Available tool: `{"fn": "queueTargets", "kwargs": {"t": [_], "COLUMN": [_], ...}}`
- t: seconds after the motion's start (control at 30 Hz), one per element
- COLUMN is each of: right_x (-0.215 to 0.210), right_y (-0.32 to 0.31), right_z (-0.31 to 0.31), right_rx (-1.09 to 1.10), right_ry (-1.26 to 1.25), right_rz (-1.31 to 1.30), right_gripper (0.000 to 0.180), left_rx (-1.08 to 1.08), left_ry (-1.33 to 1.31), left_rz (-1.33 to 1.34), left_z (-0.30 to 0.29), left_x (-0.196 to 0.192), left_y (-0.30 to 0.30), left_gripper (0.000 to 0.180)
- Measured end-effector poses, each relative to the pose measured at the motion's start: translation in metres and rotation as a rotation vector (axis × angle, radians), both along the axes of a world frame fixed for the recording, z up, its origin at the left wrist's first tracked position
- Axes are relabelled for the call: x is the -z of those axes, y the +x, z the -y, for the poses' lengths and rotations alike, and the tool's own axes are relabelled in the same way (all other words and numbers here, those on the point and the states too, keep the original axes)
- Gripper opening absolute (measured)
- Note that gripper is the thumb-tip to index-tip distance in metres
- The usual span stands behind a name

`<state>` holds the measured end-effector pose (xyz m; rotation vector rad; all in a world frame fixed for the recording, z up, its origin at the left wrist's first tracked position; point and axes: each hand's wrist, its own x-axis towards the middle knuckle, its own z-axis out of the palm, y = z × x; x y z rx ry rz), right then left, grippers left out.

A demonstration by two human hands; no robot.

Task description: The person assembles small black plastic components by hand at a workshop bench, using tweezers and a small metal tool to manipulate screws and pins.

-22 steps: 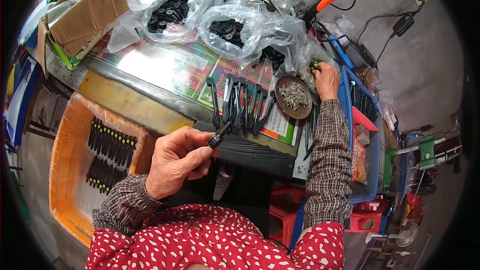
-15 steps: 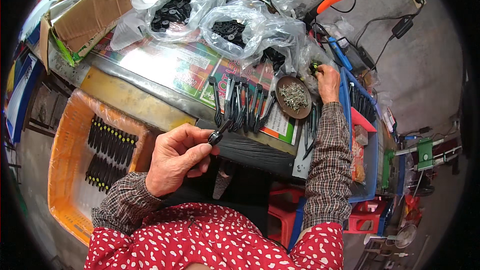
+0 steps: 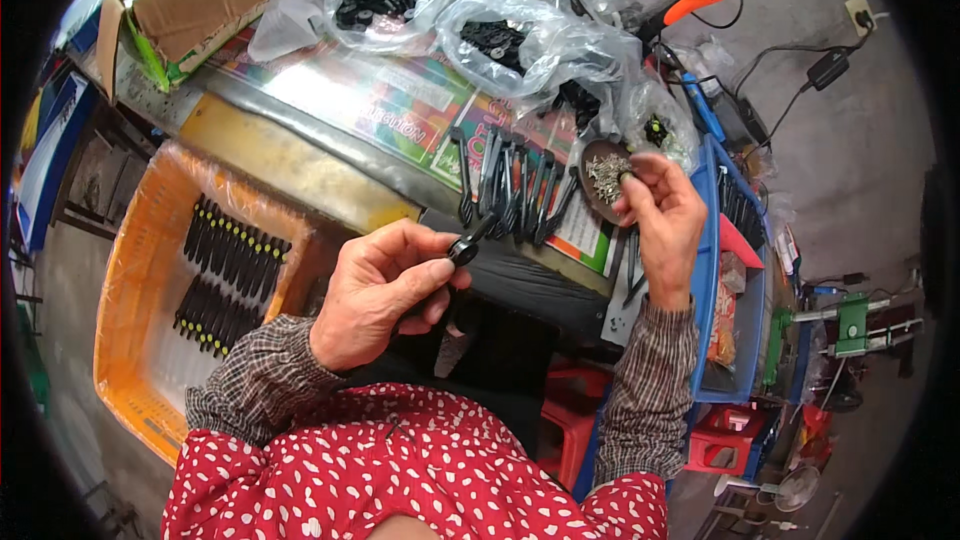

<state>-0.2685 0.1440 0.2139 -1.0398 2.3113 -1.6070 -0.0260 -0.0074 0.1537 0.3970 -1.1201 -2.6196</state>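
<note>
While the left hand pinches a black handle part between thumb and forefinger, the right hand hovers over a screw dish. Right fingertips are nipped together on something small, contents indiscernible.

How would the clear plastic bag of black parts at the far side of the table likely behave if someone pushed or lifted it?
The clear plastic bag looks thin and crumpled, so it would probably sag and fold rather than slide as one piece. The black parts inside lie loose in a heap, so they would likely shift and spill toward its open mouth. Being glossy film, it may slip in the fingers.
</note>
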Motion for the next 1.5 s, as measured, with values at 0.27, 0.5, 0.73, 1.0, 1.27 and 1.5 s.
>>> {"fn": "queueTargets", "kwargs": {"t": [0.27, 0.5, 0.73, 1.0, 1.27, 1.5], "right_x": [0.025, 0.042, 0.055, 0.07, 0.069, 0.069], "right_y": [0.083, 0.114, 0.129, 0.136, 0.141, 0.135], "right_z": [-0.012, -0.013, -0.005, 0.0, 0.006, 0.004], "right_rx": [-0.146, -0.189, -0.108, -0.016, 0.059, -0.02], "right_ry": [-0.077, -0.06, -0.147, -0.037, 0.057, 0.0], "right_rz": [0.294, 0.403, 0.37, 0.032, -0.363, -0.201], "right_gripper": [0.02, 0.02, 0.022, 0.022, 0.029, 0.029], "left_rx": [0.0, 0.002, 0.038, -0.002, -0.028, -0.027], "left_ry": [0.06, 0.107, 0.075, 0.103, 0.083, 0.092], "left_rz": [-0.015, -0.053, -0.048, -0.042, -0.062, -0.081], "left_z": [-0.014, -0.027, -0.029, -0.028, -0.026, -0.026], "left_x": [0.005, 0.01, 0.019, 0.017, 0.022, 0.025], "left_y": [-0.003, -0.002, 0.0, -0.001, -0.002, -0.003], "left_gripper": [0.017, 0.017, 0.015, 0.017, 0.016, 0.017]}}
